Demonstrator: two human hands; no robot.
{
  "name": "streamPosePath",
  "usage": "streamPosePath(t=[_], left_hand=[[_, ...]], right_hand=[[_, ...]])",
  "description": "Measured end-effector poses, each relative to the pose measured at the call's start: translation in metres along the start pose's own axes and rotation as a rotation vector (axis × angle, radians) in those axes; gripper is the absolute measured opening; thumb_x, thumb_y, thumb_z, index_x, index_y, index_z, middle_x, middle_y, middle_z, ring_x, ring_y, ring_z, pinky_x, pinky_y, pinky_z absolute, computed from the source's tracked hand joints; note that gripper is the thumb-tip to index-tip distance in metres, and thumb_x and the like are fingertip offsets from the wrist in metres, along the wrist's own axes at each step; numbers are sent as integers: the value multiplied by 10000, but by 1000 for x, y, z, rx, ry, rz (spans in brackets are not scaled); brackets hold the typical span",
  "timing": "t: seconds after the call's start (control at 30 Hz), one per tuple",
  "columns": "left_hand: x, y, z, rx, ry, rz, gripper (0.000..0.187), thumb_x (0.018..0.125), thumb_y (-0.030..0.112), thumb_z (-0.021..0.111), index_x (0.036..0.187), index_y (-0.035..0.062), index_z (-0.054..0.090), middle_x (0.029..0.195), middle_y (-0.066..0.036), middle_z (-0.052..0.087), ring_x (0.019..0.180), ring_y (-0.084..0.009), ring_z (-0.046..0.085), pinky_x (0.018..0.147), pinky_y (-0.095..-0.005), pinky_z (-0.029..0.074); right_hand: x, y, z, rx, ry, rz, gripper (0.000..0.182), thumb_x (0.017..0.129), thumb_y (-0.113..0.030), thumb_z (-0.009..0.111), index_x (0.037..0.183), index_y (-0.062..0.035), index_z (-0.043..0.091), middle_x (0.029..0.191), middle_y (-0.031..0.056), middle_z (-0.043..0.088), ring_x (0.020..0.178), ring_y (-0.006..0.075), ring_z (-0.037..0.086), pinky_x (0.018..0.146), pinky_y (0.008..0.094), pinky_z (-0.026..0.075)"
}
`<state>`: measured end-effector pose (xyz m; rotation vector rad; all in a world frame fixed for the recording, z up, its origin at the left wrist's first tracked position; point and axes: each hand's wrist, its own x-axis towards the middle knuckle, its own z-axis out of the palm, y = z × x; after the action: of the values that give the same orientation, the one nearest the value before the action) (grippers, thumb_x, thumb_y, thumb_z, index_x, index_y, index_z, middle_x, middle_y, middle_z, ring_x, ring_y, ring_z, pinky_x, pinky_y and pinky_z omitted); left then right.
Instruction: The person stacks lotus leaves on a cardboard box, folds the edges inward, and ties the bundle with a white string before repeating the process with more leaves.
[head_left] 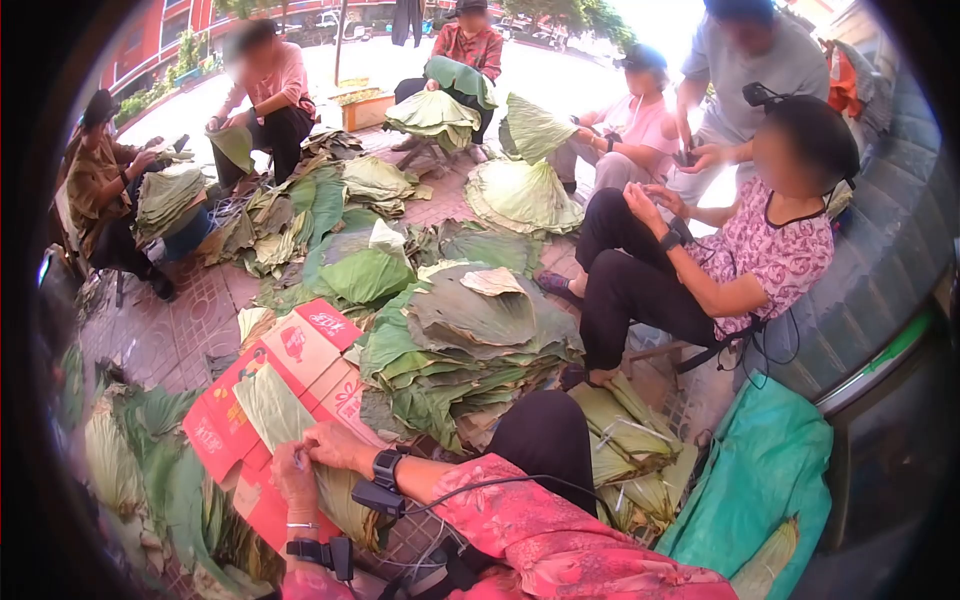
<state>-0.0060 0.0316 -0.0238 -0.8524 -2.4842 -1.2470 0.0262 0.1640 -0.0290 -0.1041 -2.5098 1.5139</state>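
My left hand (293, 475), with a bracelet and a wrist device, is closed at the edge of a folded pale green leaf (270, 405). Close beside it, my right hand (335, 445) pinches the same leaf, and the two hands nearly touch. The leaf lies over a flattened red cardboard box (225, 425) and sticks out on both sides of my hands. Whether anything small sits between my fingertips cannot be made out. Just beyond the cardboard rises a thick stack of large dried leaves (470, 340).
More leaves (160, 470) are heaped at the left. On my right lie bundled folded leaves (635, 450) and a green sack (750, 480). A seated person (740, 240) is near at right; several others sit around the leaf piles, and one person (750, 70) stands.
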Motion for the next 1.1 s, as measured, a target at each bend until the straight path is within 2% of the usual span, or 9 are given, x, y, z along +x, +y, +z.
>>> streamPosePath(t=[0.17,0.27,0.53,0.67,0.73,0.83,0.93,1.03,1.1], left_hand=[[0,-1,3,-61,46,12,124,700,-65,553,786,24,563,730,-110,509,685,-267,519,614,-349,412],[-1,8,-3,-76,69,23,120,711,-75,551,785,19,559,720,-103,491,675,-249,507,607,-338,403],[-3,13,-5,-139,105,26,109,715,-75,569,775,13,546,724,-98,497,679,-233,503,620,-315,409],[-5,11,-6,-241,95,-98,110,708,-69,587,733,0,505,725,-75,487,659,-191,483,622,-283,411],[-6,9,-9,-246,59,-80,125,699,-62,605,732,-1,502,757,-72,490,672,-182,482,623,-275,410],[-5,7,-12,-208,49,-67,149,690,-48,638,751,10,515,828,-96,483,784,-225,505,666,-309,416],[-6,4,-11,-206,47,-98,156,680,-25,659,744,7,521,981,-137,495,904,-257,487,764,-345,410],[-7,14,-15,32,114,42,149,674,-12,662,736,1,527,1099,-163,485,993,-290,465,855,-387,373],[-11,8,-15,17,115,15,140,674,-13,655,732,-2,528,1146,-170,472,1034,-308,451,901,-400,346]], right_hand=[[5,4,-3,204,38,60,168,668,-132,585,780,-14,626,674,124,615,666,219,617,585,338,456],[4,-7,-10,143,-17,29,174,665,-96,574,804,-14,638,656,108,612,641,189,603,583,321,454],[6,-2,-11,272,-128,1,174,657,-93,583,797,-8,639,626,82,595,607,134,558,564,288,434],[5,-5,-15,276,-130,23,165,657,-106,584,778,-2,627,617,83,594,601,122,553,565,290,433],[3,-8,-16,236,-125,39,162,656,-107,583,770,1,622,616,93,595,600,127,557,566,291,434],[2,-9,-14,197,-67,26,165,655,-116,577,759,6,613,621,116,590,597,156,566,561,302,434],[0,-7,-9,184,11,-4,165,661,-127,563,744,12,597,624,140,573,589,201,567,555,322,432],[-4,-10,-8,208,69,3,164,677,-141,549,718,16,574,630,160,559,587,257,561,558,346,432],[-6,-8,-5,159,132,0,167,689,-148,542,700,17,560,638,173,557,592,291,558,561,360,433]])
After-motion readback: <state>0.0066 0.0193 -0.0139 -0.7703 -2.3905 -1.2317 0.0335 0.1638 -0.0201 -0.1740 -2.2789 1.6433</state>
